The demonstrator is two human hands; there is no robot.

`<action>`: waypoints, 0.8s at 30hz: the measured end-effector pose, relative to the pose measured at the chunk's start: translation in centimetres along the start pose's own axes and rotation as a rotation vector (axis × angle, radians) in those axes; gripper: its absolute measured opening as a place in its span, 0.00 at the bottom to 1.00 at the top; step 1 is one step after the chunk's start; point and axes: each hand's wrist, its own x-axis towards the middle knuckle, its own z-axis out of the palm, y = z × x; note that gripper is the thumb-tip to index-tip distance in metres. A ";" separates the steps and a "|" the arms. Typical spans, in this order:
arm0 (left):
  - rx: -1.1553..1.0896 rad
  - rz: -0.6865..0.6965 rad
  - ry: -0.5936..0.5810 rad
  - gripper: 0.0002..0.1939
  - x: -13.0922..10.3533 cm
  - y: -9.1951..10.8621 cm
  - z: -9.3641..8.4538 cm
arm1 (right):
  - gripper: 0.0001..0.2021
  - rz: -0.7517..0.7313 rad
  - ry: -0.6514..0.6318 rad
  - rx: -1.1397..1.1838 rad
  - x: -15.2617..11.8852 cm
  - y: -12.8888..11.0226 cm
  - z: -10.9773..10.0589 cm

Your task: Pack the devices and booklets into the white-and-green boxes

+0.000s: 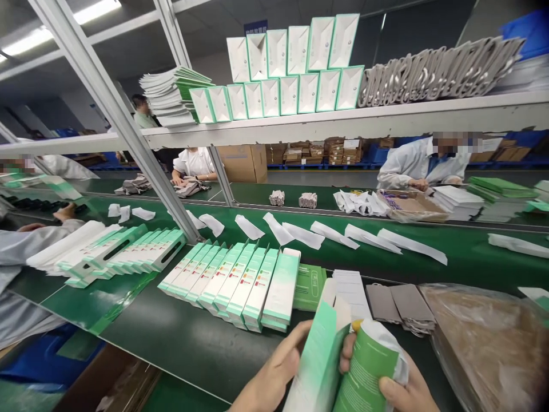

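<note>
Low down, left hand [274,375] gripping carton [317,357], right hand [401,389] apparently clasping green leaflet [364,372].

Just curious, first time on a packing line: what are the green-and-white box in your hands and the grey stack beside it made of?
The box held by the left hand looks like thin printed cardboard with a smooth, slightly glossy coat and crisp folded edges. The grey stack looks like matte paper or card, flat and dull; I can't say which.
</note>
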 end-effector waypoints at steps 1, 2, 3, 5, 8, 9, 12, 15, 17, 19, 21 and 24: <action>0.001 0.023 -0.043 0.36 0.3 0.2 0.1 | 0.26 -0.021 -0.012 -0.036 0.0 -0.2 -0.1; 0.005 0.032 -0.080 0.40 0.7 0.2 0.0 | 0.25 -0.034 -0.017 -0.069 0.0 -0.4 -0.2; 0.016 0.029 -0.105 0.42 1.0 0.0 -0.1 | 0.24 -0.048 -0.019 -0.098 -0.1 -0.7 -0.4; 0.092 0.024 -0.097 0.42 1.7 -1.0 -0.4 | 0.24 -0.087 -0.001 -0.124 -0.1 -1.7 -0.9; 0.275 0.037 -0.064 0.44 2.2 -3.0 -0.9 | 0.27 -0.189 0.059 -0.097 0.4 -4.6 -1.9; 0.302 0.039 -0.091 0.46 2.3 -3.5 -1.0 | 0.28 -0.235 0.079 -0.085 0.7 -5.7 -2.2; 0.297 0.045 -0.235 0.50 2.3 -4.3 -0.9 | 0.27 -0.335 0.095 -0.106 2.4 -8.7 -2.4; 0.270 0.064 -0.328 0.51 2.5 -4.2 -0.3 | 0.26 -0.323 0.000 -0.189 4.0 -9.9 -2.0; 0.231 0.076 -0.344 0.52 2.8 -4.2 0.0 | 0.25 -0.302 -0.100 -0.234 4.6 -9.8 -1.6; 0.199 0.081 -0.343 0.53 3.2 -4.3 0.2 | 0.24 -0.295 -0.197 -0.272 5.0 -9.2 -1.4; 0.165 0.083 -0.321 0.54 3.5 -4.7 0.1 | 0.24 -0.308 -0.241 -0.349 5.2 -8.6 -1.5; 0.089 0.078 -0.279 0.56 4.0 -5.2 -0.3 | 0.23 -0.346 -0.203 -0.566 5.5 -7.6 -2.4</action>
